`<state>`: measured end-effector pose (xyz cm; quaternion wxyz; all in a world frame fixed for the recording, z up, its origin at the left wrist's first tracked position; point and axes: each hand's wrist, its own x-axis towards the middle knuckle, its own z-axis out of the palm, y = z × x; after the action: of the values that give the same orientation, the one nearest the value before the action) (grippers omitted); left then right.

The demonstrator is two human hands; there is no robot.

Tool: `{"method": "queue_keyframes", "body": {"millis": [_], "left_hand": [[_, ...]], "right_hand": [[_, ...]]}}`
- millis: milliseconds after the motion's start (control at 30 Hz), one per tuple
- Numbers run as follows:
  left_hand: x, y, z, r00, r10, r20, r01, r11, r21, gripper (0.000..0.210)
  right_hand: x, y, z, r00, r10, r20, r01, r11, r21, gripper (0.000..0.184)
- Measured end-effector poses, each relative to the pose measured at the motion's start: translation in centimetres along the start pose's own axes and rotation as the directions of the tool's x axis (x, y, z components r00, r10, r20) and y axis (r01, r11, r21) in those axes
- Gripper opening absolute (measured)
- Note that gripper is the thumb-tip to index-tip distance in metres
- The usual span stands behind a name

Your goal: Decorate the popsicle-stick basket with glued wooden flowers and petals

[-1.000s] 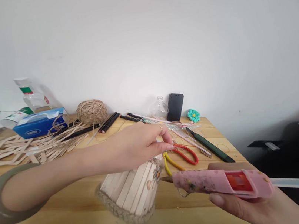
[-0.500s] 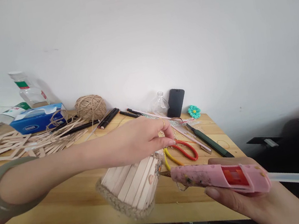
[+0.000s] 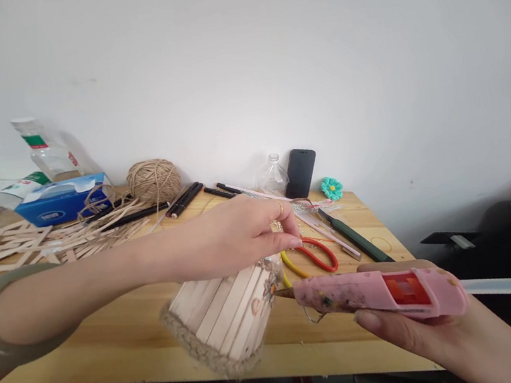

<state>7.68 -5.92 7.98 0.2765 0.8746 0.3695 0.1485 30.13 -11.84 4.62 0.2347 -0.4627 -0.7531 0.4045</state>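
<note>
Vs half a second back: nearly same pose. Still clamping gun [image 3: 342,292] in right hand [image 3: 426,339], right of panel [image 3: 223,314], now a touch more level. Nozzle [image 3: 286,292] up slightly vs panel since a second ago, from just below flower [image 3: 270,289] to about its height; now right at it, too fine to call touching or just apart. Same spot for left hand [image 3: 237,232], across panel's top, thumb and fingertips drawn close together; can't tell whether gripping panel or anything else, underside hidden. Panel itself: over near part of table [image 3: 128,338], tilted, narrow end up and right under left hand, wide end down and left. Built of pale wood strips [image 3: 213,313] side by side, with thin dark lines between, fanning out toward wide end. Edged there with thick rope [image 3: 195,346], a bit blurred. Dressed along right side with orange-centred flower, plus pinkish bit [image 3: 256,306] just left of it; more small trim [image 3: 274,267] nearer narrow end, too small to name. Past panel, up and right: looped handles [image 3: 334,258], red and yellow. Behind panel, to the left: twine ball [image 3: 154,182].
</note>
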Motion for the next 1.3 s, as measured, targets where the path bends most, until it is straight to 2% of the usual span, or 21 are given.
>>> {"method": "queue_keyframes", "body": {"millis": [100, 200, 400, 567, 667, 800, 967, 1067, 1200, 1300], "left_hand": [[-0.1, 0.1, -0.1, 1.0, -0.009, 0.011, 0.009, 1.0, 0.001, 0.018], [-0.3, 0.1, -0.1, 1.0, -0.017, 0.017, 0.017, 1.0, 0.013, 0.019], [-0.4, -0.1, -0.2, 1.0, -0.005, 0.026, 0.005, 1.0, 0.008, 0.02], [-0.3, 0.2, -0.3, 0.999, -0.002, 0.032, 0.002, 1.0, 0.009, 0.018], [-0.3, 0.3, -0.3, 0.999, 0.014, 0.036, -0.015, 1.0, 0.027, 0.018], [-0.1, 0.3, -0.2, 0.999, 0.039, 0.038, -0.04, 0.999, 0.034, 0.018], [0.1, 0.1, -0.1, 0.998, 0.06, 0.032, -0.061, 0.998, 0.031, 0.015], [0.0, -0.1, -0.1, 0.997, 0.074, 0.037, -0.075, 0.997, 0.017, 0.016], [-0.1, -0.4, -0.1, 0.995, 0.095, 0.022, -0.095, 0.995, -0.009, 0.014], [-0.1, -0.5, -0.1, 0.996, 0.089, 0.01, -0.089, 0.996, -0.008, 0.013]], "right_hand": [[-0.2, 0.3, -0.2, 0.999, 0.014, 0.038, -0.015, 0.999, 0.028, 0.034], [-0.3, 0.1, -0.2, 1.0, -0.008, 0.009, 0.008, 1.0, 0.018, 0.035], [-0.1, -1.5, 0.2, 0.996, 0.091, -0.002, -0.09, 0.992, 0.083, 0.028], [0.0, -1.7, 0.2, 0.996, 0.089, 0.009, -0.09, 0.991, 0.103, 0.031], [0.0, -1.8, 0.2, 0.997, 0.076, 0.001, -0.076, 0.994, 0.074, 0.028], [0.1, -2.1, 0.1, 0.993, 0.118, 0.023, -0.119, 0.992, 0.037, 0.03], [0.1, -1.7, -0.2, 0.996, 0.061, 0.064, -0.062, 0.998, 0.008, 0.028], [-0.1, -1.4, -0.2, 0.998, 0.061, 0.033, -0.061, 0.998, -0.018, 0.03], [0.1, -1.2, 0.2, 0.995, 0.103, 0.002, -0.103, 0.992, 0.068, 0.028], [0.2, -1.1, 0.4, 0.993, 0.103, 0.061, -0.11, 0.985, 0.131, 0.025]]}}
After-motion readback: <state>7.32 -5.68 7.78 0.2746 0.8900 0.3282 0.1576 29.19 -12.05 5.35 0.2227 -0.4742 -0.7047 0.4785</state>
